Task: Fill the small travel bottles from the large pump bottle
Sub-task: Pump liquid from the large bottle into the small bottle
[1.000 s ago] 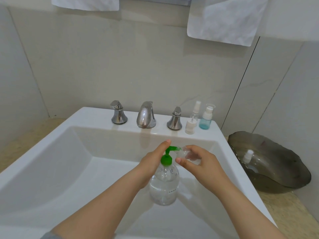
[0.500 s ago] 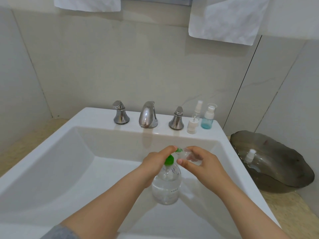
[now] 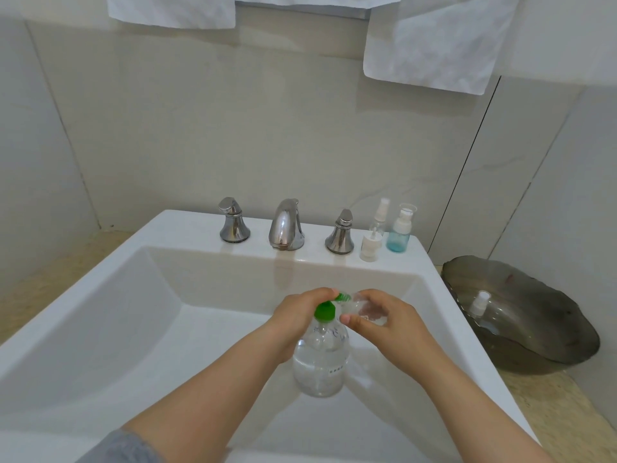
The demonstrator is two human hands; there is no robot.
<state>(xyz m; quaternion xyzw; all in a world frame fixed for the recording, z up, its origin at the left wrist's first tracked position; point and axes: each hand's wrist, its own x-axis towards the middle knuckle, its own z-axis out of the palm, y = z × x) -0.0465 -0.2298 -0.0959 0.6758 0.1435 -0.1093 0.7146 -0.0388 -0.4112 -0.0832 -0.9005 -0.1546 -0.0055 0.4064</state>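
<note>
A grey sleeve (image 3: 117, 446) edges the bottom of the head view as two bare forearms reach over a white sink (image 3: 200, 235). Between them the large pump bottle (image 3: 320, 362) stands upright in the basin. It is clear plastic, holds clear liquid to about its shoulder and carries a small white label low on its side.

The left hand (image 3: 297, 315) curls over the green pump head (image 3: 325, 310) and presses it down. A second ago the head stood raised with one fingertip on top; now it sits low against the collar, much as it did half a second ago, and only the tip of the green spout shows past the knuckles.

The right hand (image 3: 394, 325) grips a small travel bottle (image 3: 364, 309) between thumb and curled fingers. It is held tilted, almost on its side, with its mouth against the green spout, as in both earlier frames. The bottle is clear; how much it holds cannot be told.

On the ledge behind, a chrome faucet (image 3: 285, 225) stands between two chrome tap handles (image 3: 233, 220). Just beside the right one stand a clear spray bottle (image 3: 374, 235) with white fittings and a blue-tinted pump bottle (image 3: 399, 228), both upright. To the right of the sink, a dark grey dish (image 3: 534, 329) holds another small spray bottle (image 3: 479, 302). White towels (image 3: 434, 38) hang against the tiled wall above.
</note>
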